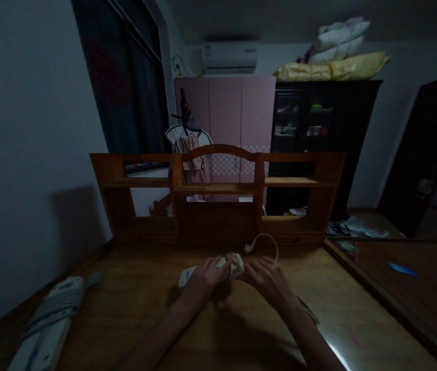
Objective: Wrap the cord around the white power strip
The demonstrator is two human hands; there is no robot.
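Observation:
Above the wooden desk (137, 304), my left hand (206, 275) is wrapped around a white power strip (186, 276), whose two ends show past the fingers. Beside its right end, my right hand (267, 278) is closed on the pale power cord (274, 240); the fingertips are partly hidden. From that hand the cord loops up and back to a white plug (248, 248) lying near the shelf base. Another stretch of cord (308, 309) hangs out by my right wrist. On the desk at the left lies a second white power strip (50, 335) with grey cord (58, 305) wound around it.
A wooden shelf unit (218, 189) stands along the desk's back edge. The wall (29, 180) borders the desk on the left, and a raised wooden edge (372, 288) runs along the right. Beyond stand a pink wardrobe (224, 111) and a dark cabinet (342, 123).

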